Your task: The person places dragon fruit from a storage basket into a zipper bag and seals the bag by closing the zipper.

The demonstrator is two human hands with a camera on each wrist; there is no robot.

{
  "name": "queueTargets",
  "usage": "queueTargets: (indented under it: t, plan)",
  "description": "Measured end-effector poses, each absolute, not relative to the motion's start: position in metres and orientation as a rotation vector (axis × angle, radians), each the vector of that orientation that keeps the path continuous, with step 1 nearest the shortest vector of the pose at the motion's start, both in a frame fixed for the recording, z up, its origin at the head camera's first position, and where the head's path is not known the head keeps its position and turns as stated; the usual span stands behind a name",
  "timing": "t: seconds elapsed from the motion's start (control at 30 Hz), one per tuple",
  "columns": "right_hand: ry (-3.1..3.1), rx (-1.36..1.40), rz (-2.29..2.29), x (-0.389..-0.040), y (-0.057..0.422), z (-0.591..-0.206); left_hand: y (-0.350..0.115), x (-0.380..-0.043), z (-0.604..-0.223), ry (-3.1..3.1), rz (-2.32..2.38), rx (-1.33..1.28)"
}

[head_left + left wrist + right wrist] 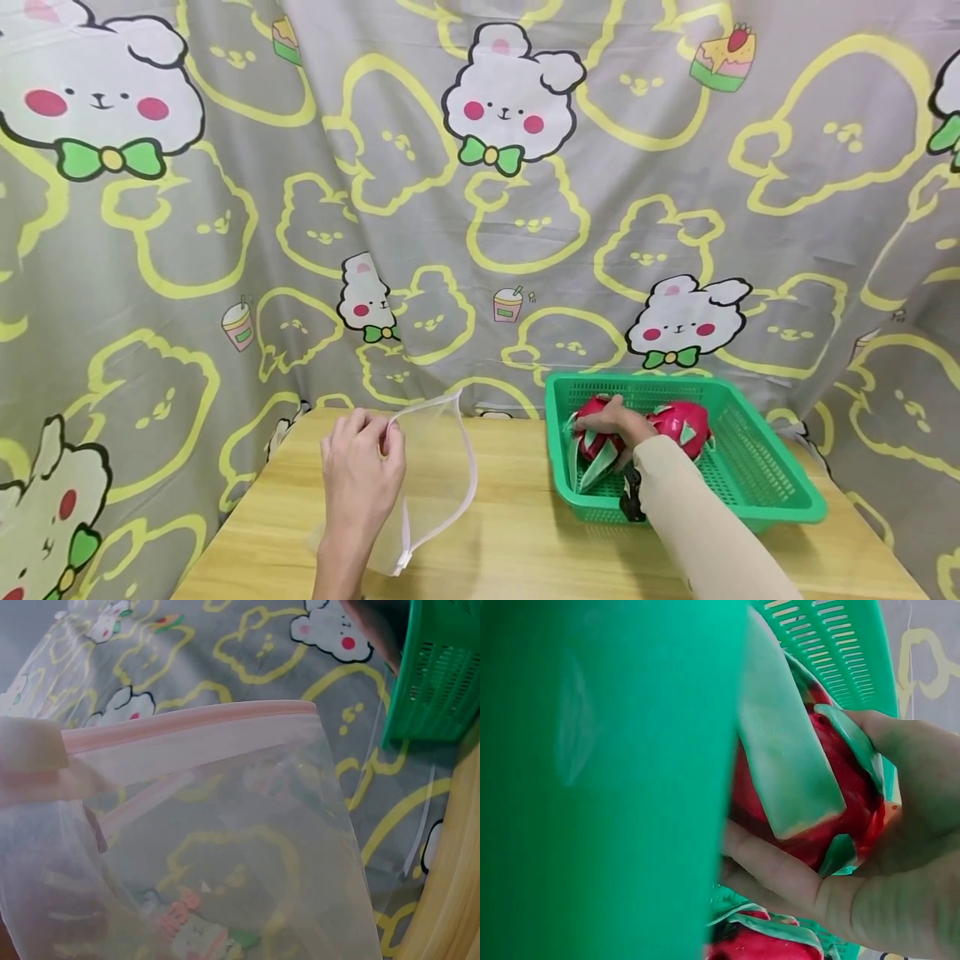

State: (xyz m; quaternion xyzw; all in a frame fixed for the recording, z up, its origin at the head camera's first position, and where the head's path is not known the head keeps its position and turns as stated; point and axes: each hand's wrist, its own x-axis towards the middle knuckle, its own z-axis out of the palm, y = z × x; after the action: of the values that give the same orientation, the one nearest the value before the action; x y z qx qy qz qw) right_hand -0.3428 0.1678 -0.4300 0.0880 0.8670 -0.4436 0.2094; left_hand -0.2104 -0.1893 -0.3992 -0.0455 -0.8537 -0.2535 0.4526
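My left hand (363, 467) pinches the edge of a clear zip bag (438, 467), whose mouth gapes toward the right above the table. In the left wrist view the bag's pale pink zip strip (202, 720) runs across the upper part. Inside the green basket (757, 450), my right hand (626, 425) grips a red dragon fruit (592, 408) with green scales. The right wrist view has the fingers and thumb curled round this dragon fruit (840, 765). A second dragon fruit (678, 421) lies just to its right, partly behind the sleeve.
The basket stands at the right of the wooden table (517, 550). A grey curtain (420, 208) with rabbit prints hangs right behind the table. In the right wrist view the basket's near wall (592, 787) hides the left side.
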Motion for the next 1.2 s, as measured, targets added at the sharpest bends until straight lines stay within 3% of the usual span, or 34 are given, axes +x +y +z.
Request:
queueTargets:
  t: [0.77, 1.2]
  plan:
    - [2.422, 0.038, -1.453, -0.327, 0.190, -0.415, -0.183, -0.211, -0.403, -2.120, -0.602, -0.147]
    - [2.227, 0.120, -1.927, -0.303, 0.207, -0.416, -0.184, -0.213, -0.405, -2.133, -0.590, -0.150]
